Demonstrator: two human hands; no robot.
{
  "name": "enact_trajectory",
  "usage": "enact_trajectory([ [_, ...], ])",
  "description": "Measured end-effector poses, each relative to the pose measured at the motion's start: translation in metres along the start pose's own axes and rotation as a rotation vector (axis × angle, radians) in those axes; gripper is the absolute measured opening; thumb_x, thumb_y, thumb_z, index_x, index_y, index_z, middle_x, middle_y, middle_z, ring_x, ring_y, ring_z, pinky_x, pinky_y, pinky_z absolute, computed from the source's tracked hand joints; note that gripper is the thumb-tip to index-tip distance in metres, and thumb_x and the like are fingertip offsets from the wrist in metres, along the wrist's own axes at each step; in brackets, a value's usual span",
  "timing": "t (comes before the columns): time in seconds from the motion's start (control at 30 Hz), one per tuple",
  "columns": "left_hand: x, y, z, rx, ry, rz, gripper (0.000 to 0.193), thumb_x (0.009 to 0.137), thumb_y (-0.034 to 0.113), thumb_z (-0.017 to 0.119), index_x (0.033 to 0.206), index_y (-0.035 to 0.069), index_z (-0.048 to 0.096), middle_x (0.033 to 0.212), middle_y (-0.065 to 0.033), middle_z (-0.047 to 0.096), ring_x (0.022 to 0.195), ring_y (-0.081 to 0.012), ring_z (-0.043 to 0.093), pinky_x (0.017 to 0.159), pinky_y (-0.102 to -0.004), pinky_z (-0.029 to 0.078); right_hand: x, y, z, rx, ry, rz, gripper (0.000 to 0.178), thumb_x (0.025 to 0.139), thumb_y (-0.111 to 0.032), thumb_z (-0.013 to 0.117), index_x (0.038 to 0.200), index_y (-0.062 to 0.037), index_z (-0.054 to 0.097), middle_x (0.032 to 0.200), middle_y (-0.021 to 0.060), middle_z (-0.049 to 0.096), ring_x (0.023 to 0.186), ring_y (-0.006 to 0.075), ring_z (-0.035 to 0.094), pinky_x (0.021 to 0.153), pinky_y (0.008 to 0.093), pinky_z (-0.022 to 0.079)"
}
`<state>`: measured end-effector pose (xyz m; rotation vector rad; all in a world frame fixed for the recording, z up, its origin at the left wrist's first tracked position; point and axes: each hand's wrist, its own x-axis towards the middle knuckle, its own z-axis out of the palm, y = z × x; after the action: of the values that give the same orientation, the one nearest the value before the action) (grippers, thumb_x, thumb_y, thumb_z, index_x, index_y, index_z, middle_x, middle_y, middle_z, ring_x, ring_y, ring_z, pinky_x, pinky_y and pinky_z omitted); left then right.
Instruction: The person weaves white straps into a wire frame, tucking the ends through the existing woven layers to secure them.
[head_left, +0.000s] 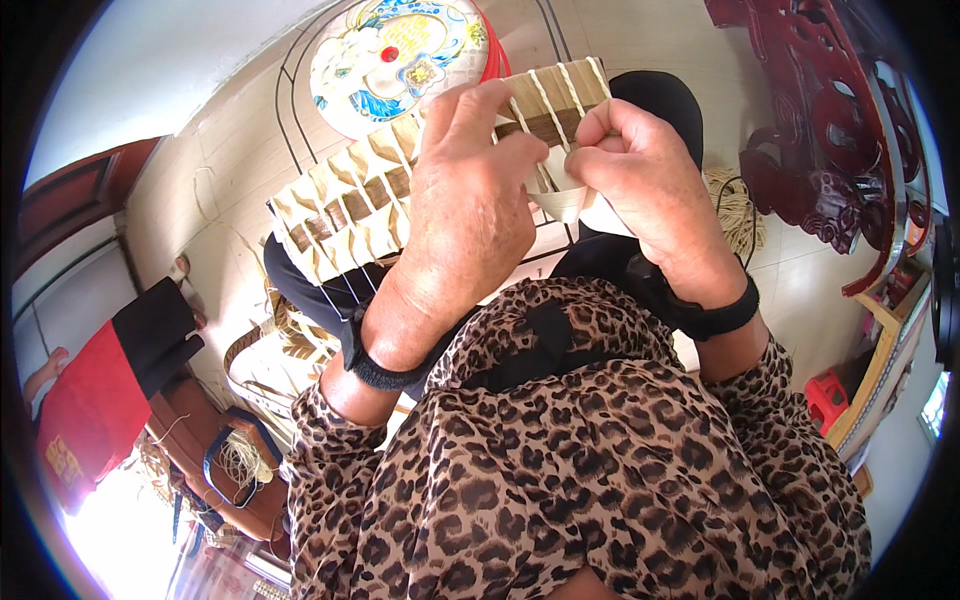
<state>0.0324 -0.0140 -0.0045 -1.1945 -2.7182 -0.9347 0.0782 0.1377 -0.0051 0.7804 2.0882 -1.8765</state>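
A long woven piece (pixel 345 205) of pale folded strips over a brown band lies slantwise across my knees, with cords crossing it at intervals. My left hand (pixel 465 185) is closed over its middle, fingers bent across the far edge and thumb pointing toward the right hand. Between thumb and bent forefinger, my right hand (pixel 640 175) pinches a pale flat strip (pixel 562 200), which loops down at the near edge. The fingertips of both hands nearly meet at this strip. Part of the weave is hidden beneath the left hand.
Beyond the work stands a round stool (pixel 395 60) with a flowered top. Carved dark wooden furniture (pixel 815 120) rises at right. A bundle of pale strands (pixel 738 215) lies on the floor; more fill a dark-rimmed holder (pixel 245 460). A person in red (pixel 85 410) is at far left.
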Motion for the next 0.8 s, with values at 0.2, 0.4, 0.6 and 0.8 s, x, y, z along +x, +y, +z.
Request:
enact_trajectory([
  [0.2, -0.011, 0.009, -0.006, -0.025, -0.105, -0.019, 0.032, 0.061, -0.008, 0.056, 0.091, 0.001, 0.064, 0.120, -0.0203, 0.047, 0.115, -0.0384, 0.042, 0.091, -0.0427, 0.042, -0.007, 0.002, -0.001, 0.015, -0.031, -0.104, 0.011, 0.070, -0.003, 0.057, 0.080, 0.0015, 0.055, 0.065, 0.0060, 0.058, 0.056, 0.0091, 0.054, 0.051, 0.0237, 0.043],
  [0.4, -0.021, 0.022, -0.001, -0.031, -0.045, -0.029, 0.028, 0.059, -0.001, 0.058, 0.087, -0.003, 0.060, 0.119, -0.0259, 0.041, 0.114, -0.0426, 0.038, 0.087, -0.0501, 0.037, -0.016, 0.000, -0.003, 0.018, -0.029, -0.067, 0.008, 0.073, 0.002, 0.055, 0.080, 0.0005, 0.051, 0.062, 0.0017, 0.055, 0.052, 0.0048, 0.048, 0.046, 0.0202, 0.038],
  [0.6, -0.021, 0.021, 0.011, 0.075, 0.033, -0.033, 0.030, 0.061, 0.004, 0.061, 0.090, 0.000, 0.061, 0.120, -0.0234, 0.042, 0.114, -0.0423, 0.039, 0.086, -0.0512, 0.036, -0.016, 0.001, 0.002, -0.009, 0.016, -0.142, 0.007, 0.075, 0.003, 0.056, 0.079, 0.0001, 0.050, 0.059, 0.0022, 0.055, 0.051, 0.0042, 0.047, 0.045, 0.0211, 0.038],
  [0.8, -0.021, 0.020, 0.013, 0.099, 0.084, -0.031, 0.033, 0.058, 0.000, 0.057, 0.091, 0.000, 0.063, 0.121, -0.0226, 0.044, 0.114, -0.0420, 0.040, 0.088, -0.0496, 0.036, -0.024, 0.007, 0.013, -0.175, 0.154, -0.324, 0.017, 0.082, 0.003, 0.057, 0.078, -0.0041, 0.042, 0.060, -0.0057, 0.045, 0.057, -0.0007, 0.035, 0.049, 0.0169, 0.031],
])
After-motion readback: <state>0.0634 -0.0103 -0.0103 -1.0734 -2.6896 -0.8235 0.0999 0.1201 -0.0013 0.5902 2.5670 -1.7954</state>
